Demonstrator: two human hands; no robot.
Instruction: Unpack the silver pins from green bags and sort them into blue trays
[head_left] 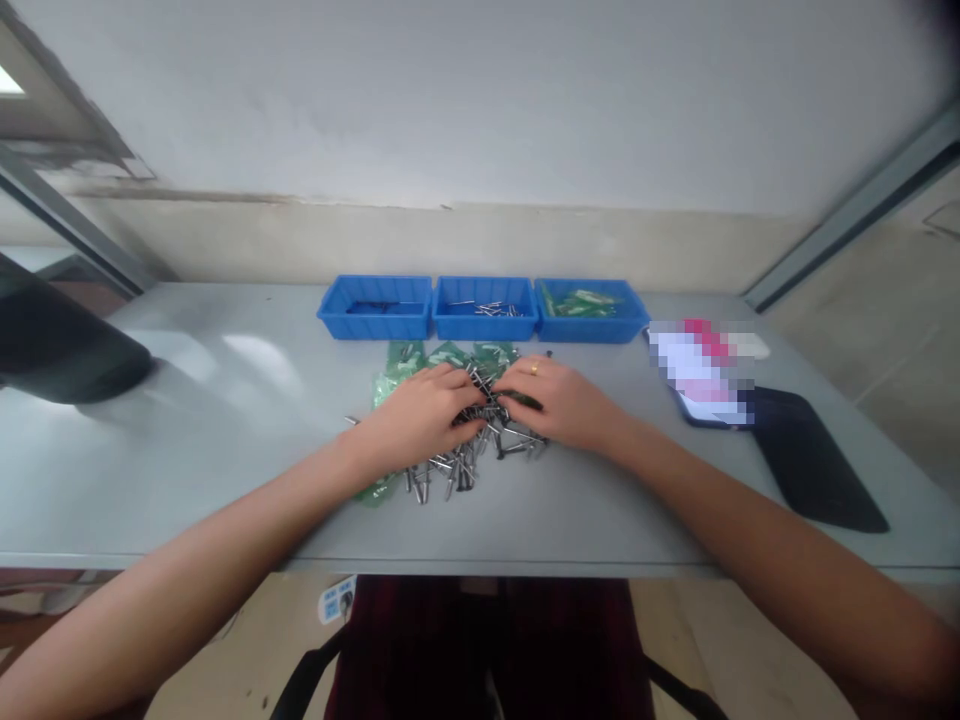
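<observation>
A loose pile of blind rivets, silver and black, lies on the grey table in front of me. My left hand rests over the pile's left side, its fingers curled round some rivets and its thumb toward the middle. From the right, my right hand, a ring on one finger, curls its fingers over the pile's upper right edge. Which rivets lie under the fingers is hidden. Small green plastic bags lie behind and to the left of the pile, partly under my left hand.
Three blue bins stand in a row behind the pile: the left bin and middle bin hold rivets, the right bin green bags. A phone and a black flat case lie right. A dark cylinder is left.
</observation>
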